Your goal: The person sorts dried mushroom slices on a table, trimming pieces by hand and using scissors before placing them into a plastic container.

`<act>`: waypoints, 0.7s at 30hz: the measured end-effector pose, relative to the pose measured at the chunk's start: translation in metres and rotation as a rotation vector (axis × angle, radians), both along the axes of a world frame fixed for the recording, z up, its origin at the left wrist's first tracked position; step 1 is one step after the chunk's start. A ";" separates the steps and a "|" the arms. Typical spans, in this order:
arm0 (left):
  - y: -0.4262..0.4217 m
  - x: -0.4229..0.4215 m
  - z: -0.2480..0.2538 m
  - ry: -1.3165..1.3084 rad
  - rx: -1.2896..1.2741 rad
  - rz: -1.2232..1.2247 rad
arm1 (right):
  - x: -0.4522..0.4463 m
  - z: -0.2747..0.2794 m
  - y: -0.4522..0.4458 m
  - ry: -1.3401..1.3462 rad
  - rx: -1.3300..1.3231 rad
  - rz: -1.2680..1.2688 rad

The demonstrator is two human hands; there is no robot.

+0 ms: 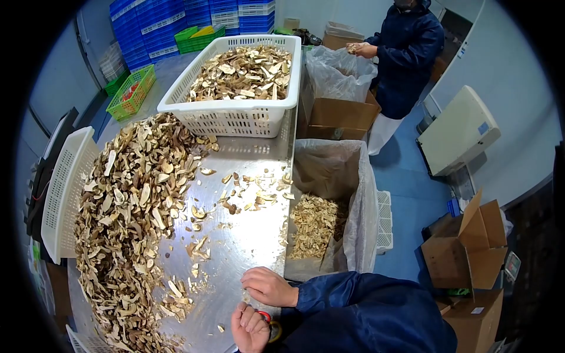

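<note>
1. White basket (235, 107): landmark; upright on the metal surface (235, 156), well filled with dried, mushroom-like slices (244, 73).
2. Heap of slices (123, 206): left of and nearer than the basket, large and apparently unsorted; much appears left to handle.
3. Loose pieces (259, 188): scattered on the surface, just nearer than the basket.
4. Lined container (368, 212): right of and nearer than the basket, partly filled with pale fragments (315, 223); room remains.
5. Right hand (269, 286): well nearer than the basket, at the surface edge; fingers bent, contents cannot be told.
6. Left hand (250, 326): nearer still, beside the right; fingers curled inward, grasp cannot be told.
7. Co-worker (406, 59): right of the basket, handling small pieces above a clear bag (338, 70).
8. Obscured: palms, container depth, heap's lower end, a red-and-yellow item by the left wrist.
</note>
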State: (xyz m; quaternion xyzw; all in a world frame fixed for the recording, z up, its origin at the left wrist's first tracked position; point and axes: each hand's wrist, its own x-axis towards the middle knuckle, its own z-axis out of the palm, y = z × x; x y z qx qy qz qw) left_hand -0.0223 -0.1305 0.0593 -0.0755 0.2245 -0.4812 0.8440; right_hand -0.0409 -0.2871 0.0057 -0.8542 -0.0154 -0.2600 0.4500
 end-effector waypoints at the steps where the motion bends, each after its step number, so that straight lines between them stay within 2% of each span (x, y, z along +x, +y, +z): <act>1: 0.000 0.000 0.000 0.002 0.001 -0.001 | 0.000 0.000 0.000 0.001 0.004 0.002; 21: 0.002 0.001 -0.004 0.002 0.009 -0.013 | 0.000 0.001 0.000 0.004 0.010 -0.008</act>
